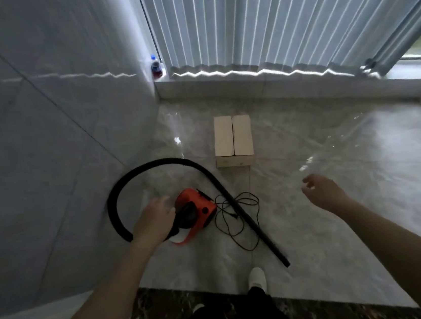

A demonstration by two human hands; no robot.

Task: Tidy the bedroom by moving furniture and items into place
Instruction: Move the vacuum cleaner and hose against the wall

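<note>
Room: glossy pale tiled floor (341, 196), vertical blinds (266, 14) over a low sill, a bottle (155, 66) in the sill corner.
Vacuum: small orange vacuum cleaner (197, 211) on the floor near the wall, its black hose (132, 177) looped round to a straight tube, thin cord (237, 214) tangled beside it.
Left hand (155, 219): over the vacuum's near end, fingers loosely spread; contact, I cannot tell.
Right hand (322, 190): free in the air, fingers relaxed and apart, holding nothing.
Wooden box (233, 140): beyond the hose, apart from it.
Advice: grip the body firmly, and let the free hand gather hose and cord first so neither drags or snags the foot (256, 277).
</note>
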